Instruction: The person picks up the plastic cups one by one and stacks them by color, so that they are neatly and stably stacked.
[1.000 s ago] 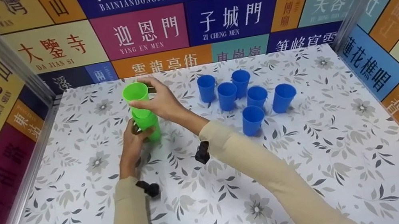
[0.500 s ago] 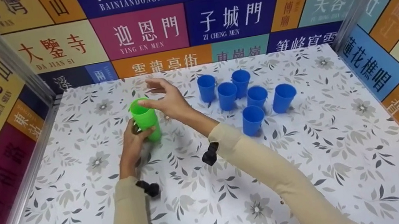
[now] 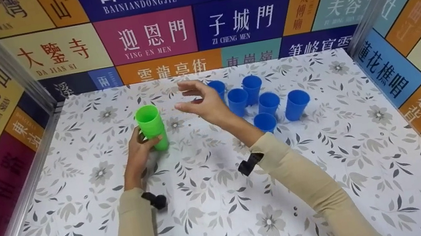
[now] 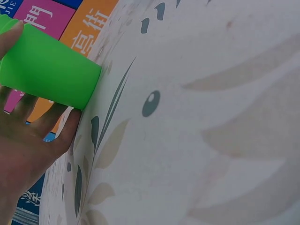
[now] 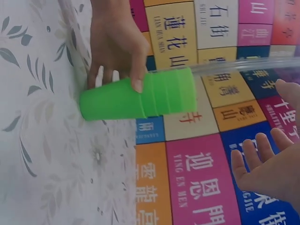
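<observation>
A stack of nested green plastic cups stands upright on the table at the left of the head view. My left hand grips its lower part, thumb on the near side and fingers round the other. The left wrist view shows the bottom green cup with its base down at the tabletop. Several rims show close together near the top of the stack in the right wrist view. To the right of it, my right hand hovers with fingers apart and nothing in them, overlapping one blue cup in the head view.
Several upright blue cups stand in a loose group at the back right, beyond my right wrist. The table has a white leaf-patterned cover. Printed panels wall it at the back and both sides.
My right hand has lowered a green cup into the stack, let it go and moved away to the right. The left hand keeps its grip at the same spot.
</observation>
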A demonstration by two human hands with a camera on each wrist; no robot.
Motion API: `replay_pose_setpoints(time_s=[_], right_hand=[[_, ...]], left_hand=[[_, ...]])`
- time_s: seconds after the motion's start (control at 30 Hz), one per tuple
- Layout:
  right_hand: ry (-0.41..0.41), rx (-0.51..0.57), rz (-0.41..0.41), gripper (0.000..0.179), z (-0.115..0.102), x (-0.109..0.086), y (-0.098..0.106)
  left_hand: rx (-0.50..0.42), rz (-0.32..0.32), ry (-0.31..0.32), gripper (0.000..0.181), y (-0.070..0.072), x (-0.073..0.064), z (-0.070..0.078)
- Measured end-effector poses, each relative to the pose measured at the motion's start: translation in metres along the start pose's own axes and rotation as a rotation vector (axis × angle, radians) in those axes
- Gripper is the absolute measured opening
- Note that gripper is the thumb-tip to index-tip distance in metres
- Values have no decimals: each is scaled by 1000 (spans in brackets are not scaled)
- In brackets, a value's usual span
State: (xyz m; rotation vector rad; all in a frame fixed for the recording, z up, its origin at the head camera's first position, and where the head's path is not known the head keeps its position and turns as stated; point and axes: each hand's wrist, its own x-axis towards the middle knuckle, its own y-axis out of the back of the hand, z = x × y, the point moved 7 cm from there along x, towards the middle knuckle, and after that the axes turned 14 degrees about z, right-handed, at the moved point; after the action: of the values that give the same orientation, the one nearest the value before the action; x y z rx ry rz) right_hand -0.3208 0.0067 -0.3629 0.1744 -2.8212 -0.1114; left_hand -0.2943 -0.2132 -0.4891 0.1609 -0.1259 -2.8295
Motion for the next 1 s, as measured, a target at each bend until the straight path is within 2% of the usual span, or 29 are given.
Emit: replay_pose_setpoints(time_s=[0.17, 0.37, 0.57, 0.7, 0.9, 1.0], right_hand=[[8, -14, 35, 54, -3, -6, 32], [3, -23, 91, 54, 1, -11, 80], [-41, -26, 159, 55, 10, -18, 128], [-17, -38, 226, 57, 11, -25, 158], [27, -72, 310, 57, 16, -36, 197], [22, -100, 340, 58, 21, -40, 213]], left_hand=[[6, 5, -5, 69, 2, -2, 3], [-2, 8, -7, 69, 1, -2, 1], [-18, 5, -21, 69, 1, 9, -14], [-22, 1, -38, 69, 0, 16, -23], [-31, 13, -43, 68, -2, 17, -23], [-30, 18, -38, 68, -2, 17, -23]])
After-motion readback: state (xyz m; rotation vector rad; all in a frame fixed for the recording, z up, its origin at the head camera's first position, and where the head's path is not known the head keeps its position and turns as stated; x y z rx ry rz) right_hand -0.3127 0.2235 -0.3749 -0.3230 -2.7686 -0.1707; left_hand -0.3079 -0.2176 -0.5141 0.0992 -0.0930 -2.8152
